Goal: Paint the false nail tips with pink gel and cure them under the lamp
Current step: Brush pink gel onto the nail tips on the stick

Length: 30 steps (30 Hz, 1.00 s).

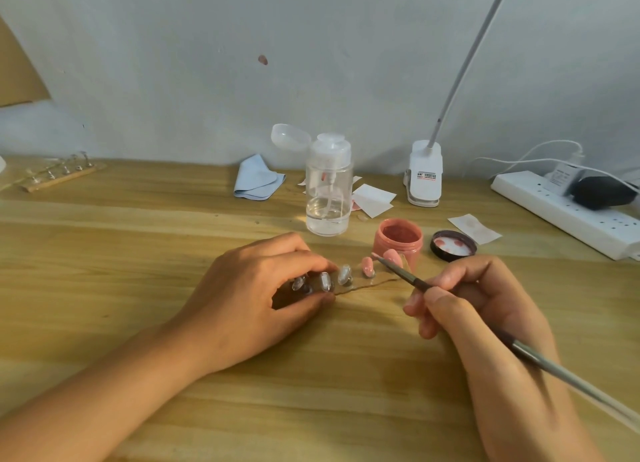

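A clear strip holder (pixel 360 287) lies on the wooden table and carries several false nail tips. The clear tips (pixel 325 281) sit at its left end and two pink painted tips (pixel 367 266) at its right end. My left hand (pixel 263 288) pinches the left end of the strip between thumb and fingers. My right hand (pixel 474 302) grips a thin grey brush (pixel 405 274), its pink tip just above the painted tips. The open pink gel jar (pixel 398 239) stands right behind them, and its black lid (pixel 453 245) lies to the right.
A clear pump bottle (pixel 329 188) with liquid stands behind the jar, beside a blue cloth (pixel 256 181) and white wipes (pixel 372 198). A white clip lamp base (pixel 424 174) with a thin stalk, a power strip (pixel 561 209) at the right and a second strip of tips (pixel 57 176) at the far left.
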Available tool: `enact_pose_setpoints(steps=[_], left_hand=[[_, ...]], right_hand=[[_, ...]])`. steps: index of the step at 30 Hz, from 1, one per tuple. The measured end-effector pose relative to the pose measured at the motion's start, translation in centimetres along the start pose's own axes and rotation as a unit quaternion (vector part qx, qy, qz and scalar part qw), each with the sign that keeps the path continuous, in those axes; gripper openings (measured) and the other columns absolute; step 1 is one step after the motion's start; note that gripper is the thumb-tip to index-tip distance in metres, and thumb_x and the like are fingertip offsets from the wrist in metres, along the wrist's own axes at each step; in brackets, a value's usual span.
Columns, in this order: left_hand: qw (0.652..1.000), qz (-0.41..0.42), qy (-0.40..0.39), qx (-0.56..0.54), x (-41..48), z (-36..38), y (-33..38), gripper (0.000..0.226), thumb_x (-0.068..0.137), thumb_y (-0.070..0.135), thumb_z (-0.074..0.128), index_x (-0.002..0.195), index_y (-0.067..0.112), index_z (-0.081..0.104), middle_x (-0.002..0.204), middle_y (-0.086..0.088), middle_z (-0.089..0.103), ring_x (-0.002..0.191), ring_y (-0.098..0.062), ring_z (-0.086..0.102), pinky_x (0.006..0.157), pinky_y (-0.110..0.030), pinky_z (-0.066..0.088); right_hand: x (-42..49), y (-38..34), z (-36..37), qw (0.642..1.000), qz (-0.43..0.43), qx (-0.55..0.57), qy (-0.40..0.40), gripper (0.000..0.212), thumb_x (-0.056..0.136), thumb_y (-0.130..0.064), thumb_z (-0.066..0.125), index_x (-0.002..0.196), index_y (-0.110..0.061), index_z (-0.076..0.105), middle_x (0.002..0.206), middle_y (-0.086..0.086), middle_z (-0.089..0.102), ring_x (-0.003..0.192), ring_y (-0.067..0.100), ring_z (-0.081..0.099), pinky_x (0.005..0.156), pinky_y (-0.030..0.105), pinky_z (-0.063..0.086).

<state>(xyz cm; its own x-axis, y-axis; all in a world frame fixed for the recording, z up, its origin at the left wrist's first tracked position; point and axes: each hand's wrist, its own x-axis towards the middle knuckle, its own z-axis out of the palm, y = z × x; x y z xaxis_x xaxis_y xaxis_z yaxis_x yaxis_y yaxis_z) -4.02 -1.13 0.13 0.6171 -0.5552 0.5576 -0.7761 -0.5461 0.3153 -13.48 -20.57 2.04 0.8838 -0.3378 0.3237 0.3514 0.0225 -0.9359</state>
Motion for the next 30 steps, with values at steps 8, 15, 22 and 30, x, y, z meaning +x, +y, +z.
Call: enact_pose_setpoints(steps=[8, 15, 22, 30], left_hand=[[1.0, 0.001, 0.002, 0.003, 0.0, 0.0, 0.0, 0.025, 0.084, 0.048, 0.062, 0.106, 0.038, 0.069, 0.092, 0.022, 0.059, 0.078, 0.002, 0.057, 0.065, -0.028, 0.05], [1.0, -0.002, 0.002, 0.01, 0.1, 0.0, 0.0, 0.026, 0.084, 0.049, 0.061, 0.106, 0.038, 0.069, 0.092, 0.023, 0.058, 0.078, 0.004, 0.055, 0.065, -0.024, 0.047], [1.0, -0.007, 0.01, 0.015, -0.1, 0.1, 0.2, 0.024, 0.083, 0.047, 0.062, 0.104, 0.038, 0.07, 0.091, 0.019, 0.061, 0.08, -0.003, 0.06, 0.066, -0.034, 0.052], [0.999, 0.002, 0.034, 0.039, -0.2, 0.1, 0.4, 0.022, 0.079, 0.041, 0.064, 0.099, 0.035, 0.072, 0.086, 0.017, 0.056, 0.078, -0.002, 0.055, 0.063, -0.032, 0.05]], right_hand=[[0.1, 0.1, 0.0, 1.0, 0.006, 0.001, 0.015, 0.013, 0.063, -0.009, 0.054, 0.073, -0.004, 0.048, 0.058, 0.013, 0.067, 0.046, 0.01, 0.053, 0.051, 0.016, 0.047], [0.1, 0.5, -0.2, 1.0, -0.011, -0.006, 0.011, 0.013, 0.065, -0.01, 0.054, 0.074, -0.004, 0.048, 0.06, 0.013, 0.068, 0.047, 0.011, 0.053, 0.052, 0.017, 0.047], [-0.4, -0.2, -0.5, 0.994, -0.103, -0.018, 0.04, 0.009, 0.079, -0.004, 0.056, 0.085, -0.007, 0.05, 0.069, 0.011, 0.067, 0.056, 0.009, 0.058, 0.057, 0.016, 0.047], [0.4, -1.1, 0.2, 0.995, -0.012, -0.092, 0.024, 0.007, 0.067, -0.005, 0.055, 0.066, -0.005, 0.049, 0.049, 0.012, 0.057, 0.051, 0.019, 0.046, 0.05, 0.021, 0.039]])
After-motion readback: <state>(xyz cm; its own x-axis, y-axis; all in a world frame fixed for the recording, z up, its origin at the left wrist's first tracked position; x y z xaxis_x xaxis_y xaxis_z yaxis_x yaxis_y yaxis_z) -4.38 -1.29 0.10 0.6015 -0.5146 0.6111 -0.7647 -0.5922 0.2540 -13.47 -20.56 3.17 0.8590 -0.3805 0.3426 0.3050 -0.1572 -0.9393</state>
